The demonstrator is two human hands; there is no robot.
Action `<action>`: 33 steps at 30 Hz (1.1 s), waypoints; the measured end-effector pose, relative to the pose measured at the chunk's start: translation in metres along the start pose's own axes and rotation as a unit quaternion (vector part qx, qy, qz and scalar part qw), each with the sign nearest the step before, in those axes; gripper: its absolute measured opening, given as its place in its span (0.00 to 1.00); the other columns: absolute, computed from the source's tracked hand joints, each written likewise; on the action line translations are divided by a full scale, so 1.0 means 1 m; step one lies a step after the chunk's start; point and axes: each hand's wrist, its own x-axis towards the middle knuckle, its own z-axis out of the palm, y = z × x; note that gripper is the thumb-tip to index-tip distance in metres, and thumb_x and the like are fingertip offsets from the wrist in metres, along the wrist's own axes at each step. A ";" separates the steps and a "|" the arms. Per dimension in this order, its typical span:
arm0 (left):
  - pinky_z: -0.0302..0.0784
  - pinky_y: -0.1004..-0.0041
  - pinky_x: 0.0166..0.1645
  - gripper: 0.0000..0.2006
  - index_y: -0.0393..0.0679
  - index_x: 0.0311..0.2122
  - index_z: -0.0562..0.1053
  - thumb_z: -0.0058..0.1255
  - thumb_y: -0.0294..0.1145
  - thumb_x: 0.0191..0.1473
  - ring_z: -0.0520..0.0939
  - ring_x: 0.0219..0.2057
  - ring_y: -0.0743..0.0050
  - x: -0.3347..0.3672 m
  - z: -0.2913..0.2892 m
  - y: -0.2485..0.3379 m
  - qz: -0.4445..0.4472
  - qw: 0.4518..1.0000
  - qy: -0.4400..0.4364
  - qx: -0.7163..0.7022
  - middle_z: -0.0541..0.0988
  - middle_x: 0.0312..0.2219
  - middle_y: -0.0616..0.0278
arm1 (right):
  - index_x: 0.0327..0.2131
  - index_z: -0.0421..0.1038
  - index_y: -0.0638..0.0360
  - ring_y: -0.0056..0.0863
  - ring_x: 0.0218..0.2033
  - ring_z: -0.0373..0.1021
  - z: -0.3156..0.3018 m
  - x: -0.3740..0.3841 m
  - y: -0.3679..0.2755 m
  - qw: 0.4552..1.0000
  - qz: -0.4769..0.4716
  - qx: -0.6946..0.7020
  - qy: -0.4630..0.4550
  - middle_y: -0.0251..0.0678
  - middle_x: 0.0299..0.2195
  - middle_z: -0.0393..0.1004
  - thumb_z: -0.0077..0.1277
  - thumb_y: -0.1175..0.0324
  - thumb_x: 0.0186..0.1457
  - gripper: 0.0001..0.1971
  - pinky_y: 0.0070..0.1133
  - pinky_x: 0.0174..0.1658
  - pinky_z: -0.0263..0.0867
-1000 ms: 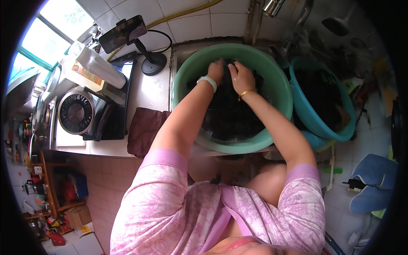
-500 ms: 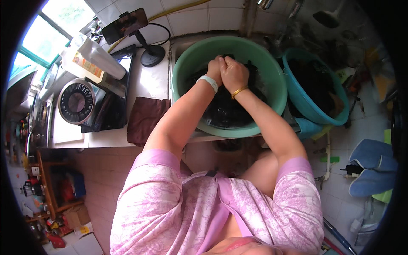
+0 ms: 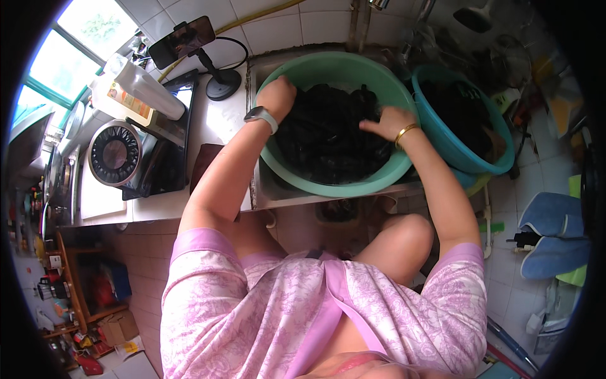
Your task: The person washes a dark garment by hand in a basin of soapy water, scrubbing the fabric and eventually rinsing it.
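A wide green basin (image 3: 287,174) stands in the sink, with wet black laundry (image 3: 331,129) spread in dark water inside it. At the basin's left side my left hand (image 3: 278,98) is closed at the rim, its fingertips partly hidden; a watch with a pale strap sits on that wrist. My right hand (image 3: 392,121) is over the right side of the basin, close to the inner wall. Its thumb points left, apart from the slightly blurred fingers, and nothing shows in it. A gold bracelet circles the right wrist.
Right of the basin, a tilted blue basket (image 3: 500,165) holds more dark cloth. On the left counter are a phone (image 3: 183,41) on a stand, a white jug (image 3: 145,88), a round black-and-silver appliance (image 3: 115,153) and a folded brown cloth (image 3: 205,165). A faucet (image 3: 413,38) stands behind.
My hands were together over the middle of the basin, squeezing the black laundry. They have parted, the left to the left rim and the right to the right side, leaving the laundry in the basin.
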 end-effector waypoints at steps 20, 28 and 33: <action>0.72 0.56 0.47 0.15 0.38 0.40 0.71 0.55 0.33 0.47 0.76 0.42 0.42 -0.022 -0.042 0.085 0.274 0.947 0.031 -0.168 0.77 0.37 0.44 | 0.41 0.74 0.58 0.50 0.34 0.72 -0.056 -0.041 -0.036 0.887 -0.193 0.190 0.373 0.49 0.31 0.76 0.50 0.65 0.58 0.11 0.36 0.35 0.69; 0.72 0.56 0.40 0.15 0.33 0.38 0.69 0.52 0.34 0.50 0.76 0.36 0.38 -0.018 -0.113 0.103 0.265 0.928 0.142 -0.222 0.75 0.30 0.40 | 0.47 0.73 0.62 0.30 0.39 0.75 -0.131 -0.026 -0.045 0.813 -0.308 0.307 0.387 0.40 0.38 0.79 0.49 0.68 0.61 0.13 0.22 0.44 0.69; 0.71 0.58 0.35 0.15 0.32 0.32 0.69 0.52 0.37 0.52 0.75 0.29 0.37 -0.023 -0.117 0.110 0.219 0.925 0.131 -0.280 0.75 0.25 0.40 | 0.47 0.73 0.63 0.27 0.39 0.76 -0.129 0.006 -0.035 0.756 -0.370 0.449 0.300 0.38 0.38 0.80 0.51 0.65 0.61 0.14 0.21 0.43 0.68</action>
